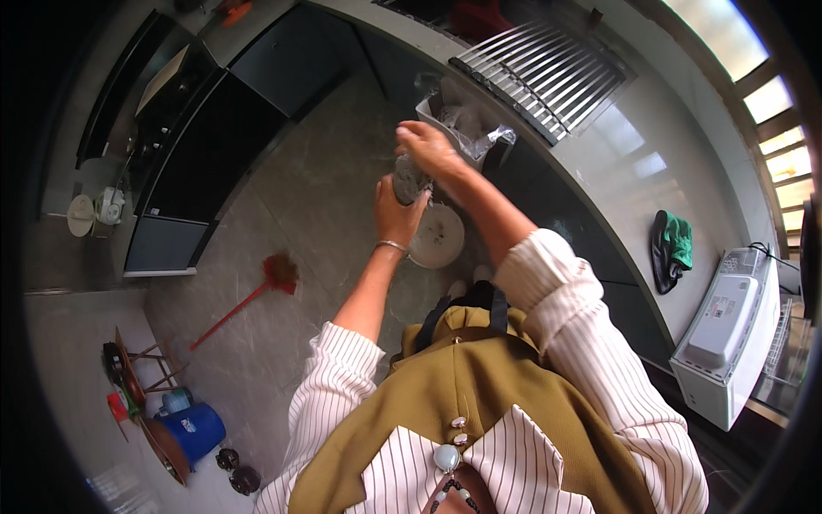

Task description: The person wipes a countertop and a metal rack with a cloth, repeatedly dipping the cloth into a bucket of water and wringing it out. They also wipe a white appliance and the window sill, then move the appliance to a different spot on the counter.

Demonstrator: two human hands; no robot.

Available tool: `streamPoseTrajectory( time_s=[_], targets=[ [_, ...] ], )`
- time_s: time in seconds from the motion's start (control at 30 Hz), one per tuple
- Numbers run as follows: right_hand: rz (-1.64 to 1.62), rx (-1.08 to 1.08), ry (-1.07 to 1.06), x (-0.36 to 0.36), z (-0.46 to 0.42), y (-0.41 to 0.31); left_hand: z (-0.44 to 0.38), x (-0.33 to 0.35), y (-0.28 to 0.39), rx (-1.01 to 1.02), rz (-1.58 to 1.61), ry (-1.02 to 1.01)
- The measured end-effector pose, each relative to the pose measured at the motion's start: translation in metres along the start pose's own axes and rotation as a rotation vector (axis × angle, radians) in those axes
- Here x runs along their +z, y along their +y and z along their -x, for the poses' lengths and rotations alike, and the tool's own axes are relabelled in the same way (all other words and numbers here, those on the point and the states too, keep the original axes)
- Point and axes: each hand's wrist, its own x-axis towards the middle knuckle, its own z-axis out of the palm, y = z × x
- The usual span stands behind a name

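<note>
A grey, clumpy lump (411,179) is between my two hands, out over the floor; whether it is a wet rag or something else, I cannot tell. My left hand (399,215), with a bracelet at the wrist, grips it from the near side. Over its far end lies my right hand (429,149), fingers bent around it. Just below and to the right stands a round white bucket (460,252) with cloudy liquid and dark bits in it. Beyond my right hand, a bin (424,110) lined with clear plastic stands against the cabinet.
A red long-handled brush (280,275) lies on the tiled floor (302,186). The counter to the right holds a slatted metal rack (546,77), a green and black cloth item (672,250) and a white microwave (725,334). At lower left are a blue bucket (192,434) and a folding stool (154,366).
</note>
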Motion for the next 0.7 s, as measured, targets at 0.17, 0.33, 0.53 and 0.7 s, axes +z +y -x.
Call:
streamPoseTrajectory(
  time_s=[0.17,0.33,0.53,0.7],
  targets=[
    [0.290,-0.049,-0.368,-0.076,0.056,-0.020,0.000,-0.031,0.029,-0.119,0.125,-0.416],
    [0.032,0.018,-0.204,-0.135,0.115,-0.024,0.014,-0.022,0.061,-0.329,0.900,-0.676],
    [-0.367,0.178,0.085,-0.185,0.214,-0.016,0.030,0.035,0.064,-0.102,0.550,-0.673],
    [-0.584,0.095,0.344,-0.250,0.282,0.029,0.038,0.082,0.104,-0.761,1.292,-0.949]
  ],
)
